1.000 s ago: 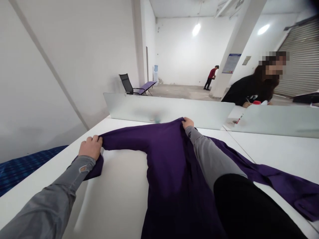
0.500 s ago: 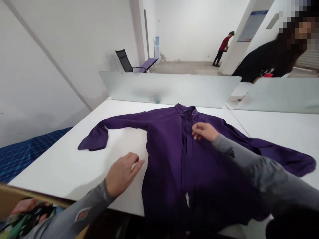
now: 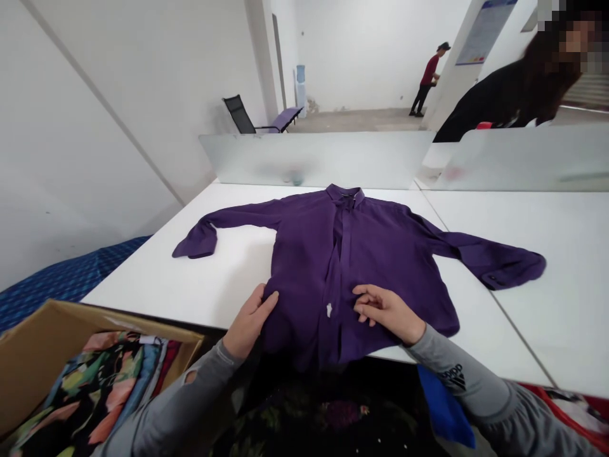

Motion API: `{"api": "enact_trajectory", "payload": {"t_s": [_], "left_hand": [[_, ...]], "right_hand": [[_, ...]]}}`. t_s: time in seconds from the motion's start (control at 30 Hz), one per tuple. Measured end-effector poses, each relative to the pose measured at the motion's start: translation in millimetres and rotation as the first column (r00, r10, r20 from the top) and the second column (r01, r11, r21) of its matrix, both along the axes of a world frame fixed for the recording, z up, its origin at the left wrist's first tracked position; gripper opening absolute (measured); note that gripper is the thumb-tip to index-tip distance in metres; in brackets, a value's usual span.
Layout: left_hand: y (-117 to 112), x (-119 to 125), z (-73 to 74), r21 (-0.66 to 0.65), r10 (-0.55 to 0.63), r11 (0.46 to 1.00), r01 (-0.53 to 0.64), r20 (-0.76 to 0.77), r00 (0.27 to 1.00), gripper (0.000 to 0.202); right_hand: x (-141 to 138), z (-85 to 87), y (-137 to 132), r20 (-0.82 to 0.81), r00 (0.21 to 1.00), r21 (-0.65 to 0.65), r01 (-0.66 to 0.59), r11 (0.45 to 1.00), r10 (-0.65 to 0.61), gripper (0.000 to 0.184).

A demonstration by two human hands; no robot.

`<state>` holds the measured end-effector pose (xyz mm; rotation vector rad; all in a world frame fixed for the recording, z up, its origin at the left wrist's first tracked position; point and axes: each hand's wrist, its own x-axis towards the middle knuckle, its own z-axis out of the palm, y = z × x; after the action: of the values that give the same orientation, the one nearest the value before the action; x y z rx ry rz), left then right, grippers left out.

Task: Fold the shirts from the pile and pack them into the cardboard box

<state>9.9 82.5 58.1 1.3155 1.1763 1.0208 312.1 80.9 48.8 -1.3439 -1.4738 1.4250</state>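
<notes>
A purple long-sleeved shirt (image 3: 304, 254) lies front up and spread out, its collar at the far side and both sleeves stretched sideways. Its lower hem hangs over the near edge of the white table (image 3: 238, 254). My left hand (image 3: 250, 320) is at the shirt's left side edge, thumb on top and the other fingers partly hidden, closed on the cloth. Over the lower right front, beside the button placket, my right hand (image 3: 387, 311) is held with fingers loosely bent and apart, holding nothing. A small white patch (image 3: 328, 310) shows on the placket.
At the lower left stands a cardboard box (image 3: 28, 330) with folded, patterned clothes (image 3: 104, 381) in it. Frosted partitions (image 3: 314, 155) run along the table's far edge. A person in black (image 3: 499, 95) leans beyond them, and another person (image 3: 428, 79) stands far back.
My left hand has moved onto the shirt's side edge and closed on it. My right hand has come down from near the collar to the lower front. The view has tilted lower.
</notes>
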Motion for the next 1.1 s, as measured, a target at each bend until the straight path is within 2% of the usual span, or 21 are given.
{"api": "enact_trajectory", "payload": {"t_s": [0.07, 0.1, 0.17, 0.27, 0.33, 0.4, 0.43, 0.5, 0.57, 0.63, 0.67, 0.73, 0.77, 0.87, 0.93, 0.97, 1.03, 1.1], "left_hand": [[-4, -12, -6.6, 0.031, 0.010, 1.000, -0.004, -0.213, 0.977, 0.035], [-5, -20, -10.3, 0.048, 0.009, 0.999, 0.008, -0.331, 0.943, 0.034], [-11, -36, -16.1, 0.073, 0.010, 0.997, 0.035, -0.544, 0.839, 0.034], [-26, -52, -16.2, 0.069, 0.004, 0.995, 0.075, -0.761, 0.649, 0.034], [-41, -51, -11.2, 0.167, 0.106, 0.983, 0.074, -0.850, 0.516, 0.030], [-57, -41, -5.6, 0.347, 0.269, 0.931, 0.110, -0.860, 0.433, 0.025], [-63, -32, -3.5, 0.422, 0.327, 0.895, 0.148, -0.843, 0.427, 0.025], [-71, -9, -1.9, 0.479, 0.334, 0.840, 0.255, -0.826, 0.454, 0.029], [-71, 15, -3.7, 0.454, 0.274, 0.818, 0.354, -0.848, 0.454, 0.035], [-68, 36, -6.8, 0.409, 0.230, 0.806, 0.428, -0.882, 0.411, 0.040], [-66, 44, -8.3, 0.388, 0.215, 0.800, 0.458, -0.898, 0.385, 0.040], [-62, 51, -10.9, 0.358, 0.191, 0.782, 0.510, -0.917, 0.351, 0.036], [-60, 51, -12.4, 0.354, 0.183, 0.768, 0.534, -0.920, 0.346, 0.038], [-60, 37, -20.5, 0.365, 0.180, 0.714, 0.598, -0.921, 0.347, 0.069], [-61, 24, -29.9, 0.381, 0.205, 0.686, 0.620, -0.919, 0.338, 0.082], [-61, 17, -35.3, 0.397, 0.220, 0.675, 0.623, -0.913, 0.343, 0.080], [-60, 6, -45.4, 0.458, 0.243, 0.652, 0.604, -0.881, 0.406, 0.066], [-55, -3, -51.2, 0.542, 0.250, 0.659, 0.522, -0.812, 0.528, 0.051]], "right_hand": [[7, -5.9, -5, 0.002, 0.999, 0.058, 0.037, 0.998, -0.037, 0.046], [9, -8.1, -8, 0.006, 0.999, 0.094, 0.049, 0.994, -0.049, 0.045], [13, -11.0, -17, 0.050, 0.995, 0.200, 0.079, 0.977, -0.091, 0.044], [18, -12.9, -41, 0.189, 0.968, 0.400, 0.079, 0.913, -0.166, 0.037], [20, -14.1, -60, 0.296, 0.936, 0.511, 0.012, 0.859, -0.189, 0.031], [19, -16.4, -77, 0.397, 0.896, 0.598, -0.089, 0.796, -0.198, 0.029], [16, -17.9, -84, 0.448, 0.870, 0.636, -0.151, 0.757, -0.204, 0.032], [6, -21.5, -92, 0.558, 0.801, 0.678, -0.290, 0.675, -0.217, 0.042], [-7, -25.0, -92, 0.667, 0.708, 0.665, -0.425, 0.614, -0.233, 0.050], [-18, -27.4, -88, 0.731, 0.636, 0.641, -0.513, 0.572, -0.249, 0.044], [-22, -27.9, -85, 0.739, 0.624, 0.641, -0.532, 0.553, -0.255, 0.038], [-23, -27.2, -79, 0.709, 0.658, 0.670, -0.517, 0.533, -0.253, 0.031], [-20, -26.0, -77, 0.677, 0.695, 0.690, -0.483, 0.539, -0.244, 0.029], [-8, -20.4, -73, 0.544, 0.807, 0.727, -0.316, 0.609, -0.230, 0.028], [0, -17.0, -72, 0.514, 0.823, 0.724, -0.265, 0.637, -0.242, 0.032], [5, -15.9, -72, 0.524, 0.813, 0.724, -0.268, 0.636, -0.254, 0.035], [15, -15.4, -74, 0.538, 0.777, 0.749, -0.263, 0.608, -0.326, 0.040], [33, -17.1, -77, 0.490, 0.727, 0.806, -0.168, 0.567, -0.481, 0.037]]}}
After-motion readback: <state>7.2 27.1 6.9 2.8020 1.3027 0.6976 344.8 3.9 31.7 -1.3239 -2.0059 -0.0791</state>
